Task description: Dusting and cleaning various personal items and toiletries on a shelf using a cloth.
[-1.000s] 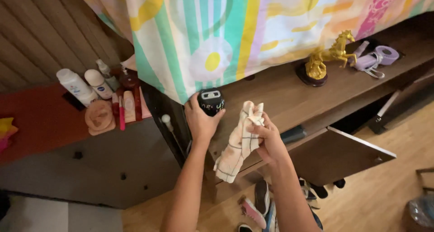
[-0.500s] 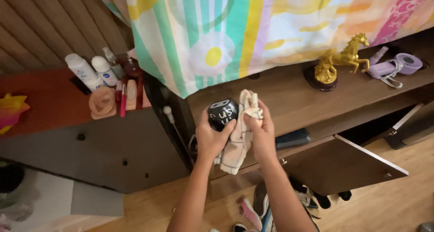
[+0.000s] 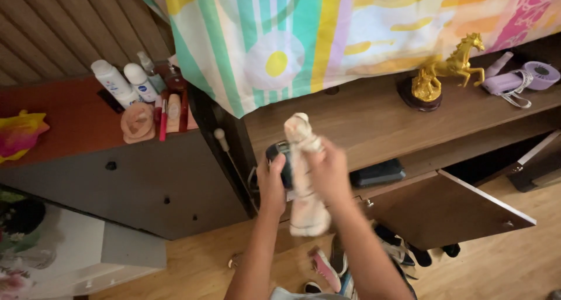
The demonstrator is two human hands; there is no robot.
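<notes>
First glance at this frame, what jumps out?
The bright striped, flower-print cloth hanging over the wooden shelf dominates the top. At centre, the left hand holds a small black object while the right hand grips a whitish rag against it. A gold horse figurine stands at right on the shelf.

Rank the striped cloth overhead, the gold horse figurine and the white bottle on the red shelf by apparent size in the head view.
1. Striped cloth, far the largest.
2. Gold horse figurine.
3. White bottle, close to the horse; unsure.
</notes>
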